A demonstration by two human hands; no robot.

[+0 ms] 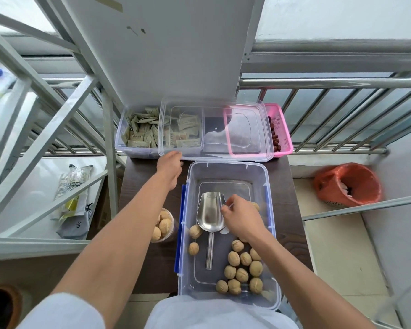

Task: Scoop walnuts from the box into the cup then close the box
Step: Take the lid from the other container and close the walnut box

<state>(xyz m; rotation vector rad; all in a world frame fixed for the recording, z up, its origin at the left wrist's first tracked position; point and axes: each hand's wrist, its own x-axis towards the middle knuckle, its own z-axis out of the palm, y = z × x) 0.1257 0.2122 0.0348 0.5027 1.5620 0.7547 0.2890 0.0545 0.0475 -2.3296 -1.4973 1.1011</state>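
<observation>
Head view: steel scoop (210, 214) in clear box (272, 236), wrinkled walnuts (244, 269).

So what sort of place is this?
Probably a balcony or window-side storage corner: a metal railing runs behind the small dark table, with white metal shelving alongside and a lined waste basket on the floor.

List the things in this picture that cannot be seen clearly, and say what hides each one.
1. Head view: part of the cup of walnuts is hidden behind the left forearm.
2. The print on the sachets is too small to read.
3. The right hand covers whatever its fingers pinch beside the metal scoop.
4. The clear lid veils the pink basket; the left hand covers the lid's corner.
</observation>
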